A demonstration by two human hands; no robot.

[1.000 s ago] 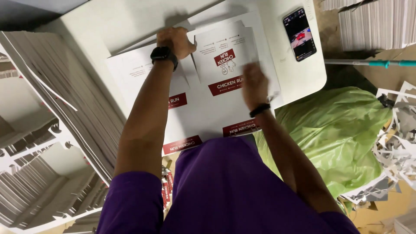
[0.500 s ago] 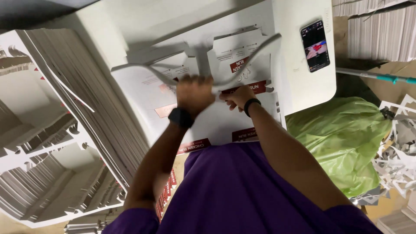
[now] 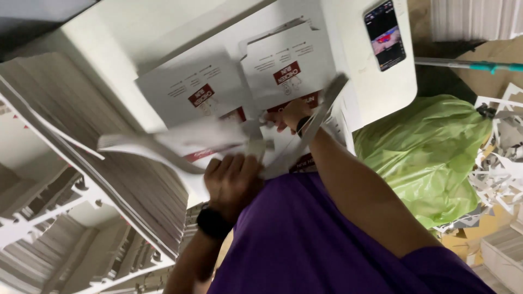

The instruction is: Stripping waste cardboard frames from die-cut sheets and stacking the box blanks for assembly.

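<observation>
My left hand (image 3: 233, 182) is closed on a blurred strip of white cardboard trim (image 3: 163, 147) lifted off the sheet, close to my chest. My right hand (image 3: 291, 114) rests on the printed cardboard sheet (image 3: 239, 81), pinching its near edge by another strip of trim. The sheet is white with red label blocks and lies flat on the white table (image 3: 376, 92). Both wrists carry dark bands.
A phone (image 3: 385, 35) with a lit screen lies on the table's right end. A tall stack of flat cardboard sheets (image 3: 71, 158) leans at the left. A green plastic bag (image 3: 430, 152) and a heap of cardboard offcuts (image 3: 498, 169) are at the right.
My left hand has pulled back from the far edge of the sheet toward my body, dragging the white trim strip with it. My right hand stayed on the sheet's near edge.
</observation>
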